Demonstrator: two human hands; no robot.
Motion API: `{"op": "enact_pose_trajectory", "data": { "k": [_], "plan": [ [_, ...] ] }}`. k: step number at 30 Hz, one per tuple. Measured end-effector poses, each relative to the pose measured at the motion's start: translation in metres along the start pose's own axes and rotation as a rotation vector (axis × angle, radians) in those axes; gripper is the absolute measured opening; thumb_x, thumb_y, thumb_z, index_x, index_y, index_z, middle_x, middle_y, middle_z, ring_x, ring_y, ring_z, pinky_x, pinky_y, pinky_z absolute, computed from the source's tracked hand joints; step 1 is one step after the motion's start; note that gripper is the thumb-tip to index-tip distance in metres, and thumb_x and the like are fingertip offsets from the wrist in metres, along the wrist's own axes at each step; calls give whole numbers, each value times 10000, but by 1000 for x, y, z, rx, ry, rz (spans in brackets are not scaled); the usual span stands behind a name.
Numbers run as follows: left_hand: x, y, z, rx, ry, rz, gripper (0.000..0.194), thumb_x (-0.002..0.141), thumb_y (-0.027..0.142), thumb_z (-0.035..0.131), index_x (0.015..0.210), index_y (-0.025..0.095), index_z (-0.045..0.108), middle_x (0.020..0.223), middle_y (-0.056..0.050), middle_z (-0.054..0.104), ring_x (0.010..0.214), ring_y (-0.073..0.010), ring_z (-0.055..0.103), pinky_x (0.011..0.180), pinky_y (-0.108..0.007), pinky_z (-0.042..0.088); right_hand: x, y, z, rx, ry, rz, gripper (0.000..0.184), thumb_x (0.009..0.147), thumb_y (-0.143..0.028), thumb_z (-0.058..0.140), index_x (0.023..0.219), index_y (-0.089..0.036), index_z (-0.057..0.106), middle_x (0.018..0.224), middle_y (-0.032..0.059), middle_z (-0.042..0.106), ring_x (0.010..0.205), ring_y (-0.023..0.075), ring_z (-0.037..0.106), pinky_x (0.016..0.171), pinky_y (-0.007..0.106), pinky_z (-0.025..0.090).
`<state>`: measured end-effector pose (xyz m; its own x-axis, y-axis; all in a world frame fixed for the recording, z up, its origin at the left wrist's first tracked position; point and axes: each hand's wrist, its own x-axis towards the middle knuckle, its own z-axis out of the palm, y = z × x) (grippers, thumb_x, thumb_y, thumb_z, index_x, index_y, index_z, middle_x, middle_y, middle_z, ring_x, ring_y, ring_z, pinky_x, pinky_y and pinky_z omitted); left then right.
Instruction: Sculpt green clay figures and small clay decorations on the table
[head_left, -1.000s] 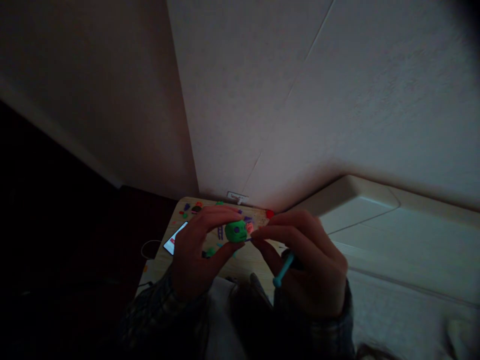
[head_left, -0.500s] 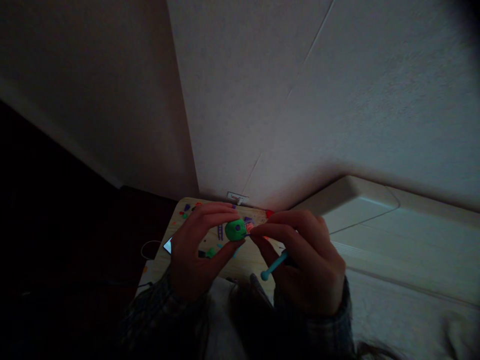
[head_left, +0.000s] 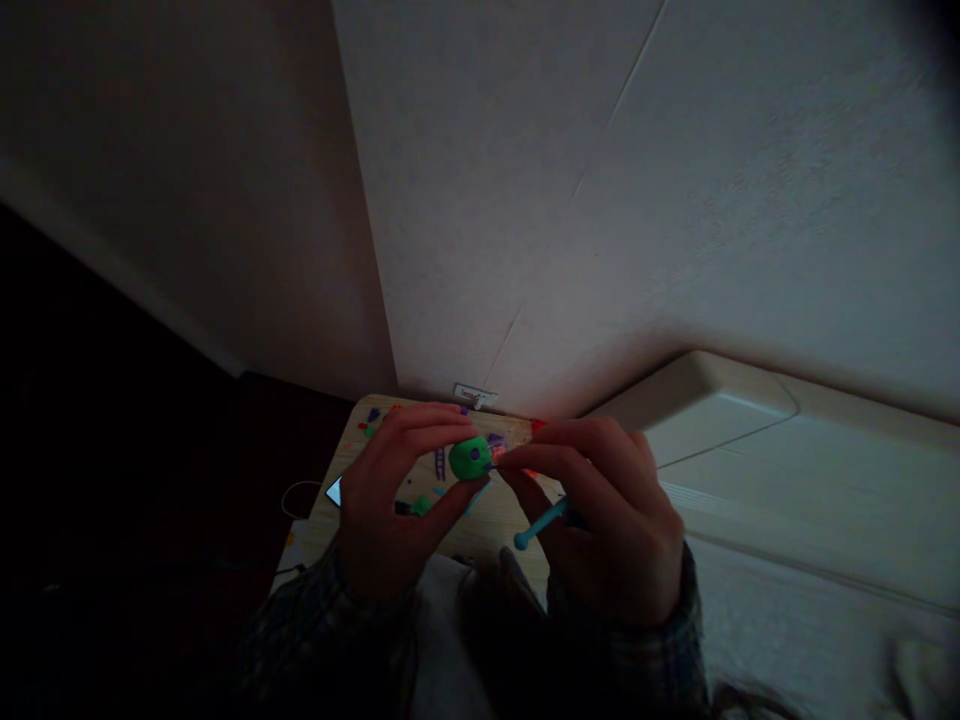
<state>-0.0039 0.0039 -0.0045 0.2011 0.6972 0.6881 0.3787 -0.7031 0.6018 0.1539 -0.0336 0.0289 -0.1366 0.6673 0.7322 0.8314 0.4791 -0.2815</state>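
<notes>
1 lit phone (head_left: 334, 491) peeks out lower L of ctr, 1 thin white cable (head_left: 283, 497) curving just beside; small label (head_left: 474, 394) near ctr; pale wall (head_left: 525, 150) fills upper R, cream panel (head_left: 750, 450) lower R!

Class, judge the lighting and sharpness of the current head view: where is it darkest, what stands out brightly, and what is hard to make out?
Head view: dim throughout, lower left nearly black; head view: the phone screen glows pale beside the left hand; head view: the green lump shows strong colour, but its fine surface detail is soft.
</notes>
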Motion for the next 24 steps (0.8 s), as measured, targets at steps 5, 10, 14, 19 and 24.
{"op": "enact_pose_trajectory", "data": {
  "k": [5, 10, 14, 19, 24],
  "plan": [
    [0, 1, 0, -11, -5, -8, 216, 811, 165, 674, 1018, 204, 628, 1021, -39, 671, 975, -183, 638, 897, -350, 530, 0, 0, 0, 1, -12, -3, 67, 858, -154, 620, 842, -218, 631, 801, 6, 660, 732, 164, 545, 677, 319, 372],
    [0, 2, 0, -18, 5, -13, 210, 807, 166, 679, 1008, 207, 634, 1018, -35, 673, 964, -180, 643, 896, -345, 531, 1, 0, -1, 14, -22, -12, 62, 859, -151, 619, 853, -210, 637, 795, 8, 661, 724, 161, 550, 668, 316, 367],
    [0, 3, 0, -12, 10, -13, 209, 804, 174, 684, 1004, 209, 635, 1012, -35, 679, 965, -185, 647, 893, -350, 533, 1, 1, -1, 16, -19, -8, 61, 855, -151, 629, 855, -211, 641, 786, 5, 662, 715, 158, 549, 663, 313, 363],
    [1, 3, 1, -11, 4, -5, 210, 805, 166, 679, 1006, 207, 633, 1011, -38, 683, 961, -187, 650, 880, -352, 539, 1, 0, -1, 25, -19, -1, 57, 855, -158, 632, 853, -215, 643, 779, 2, 659, 718, 158, 553, 666, 314, 366],
    [0, 2, 1, -29, 6, -24, 220, 806, 162, 678, 1014, 221, 630, 1020, -32, 681, 960, -188, 648, 887, -368, 537, 0, 0, 1, 42, -17, 4, 61, 848, -159, 643, 851, -219, 649, 782, -1, 654, 730, 155, 568, 665, 314, 374]
  ]
}}
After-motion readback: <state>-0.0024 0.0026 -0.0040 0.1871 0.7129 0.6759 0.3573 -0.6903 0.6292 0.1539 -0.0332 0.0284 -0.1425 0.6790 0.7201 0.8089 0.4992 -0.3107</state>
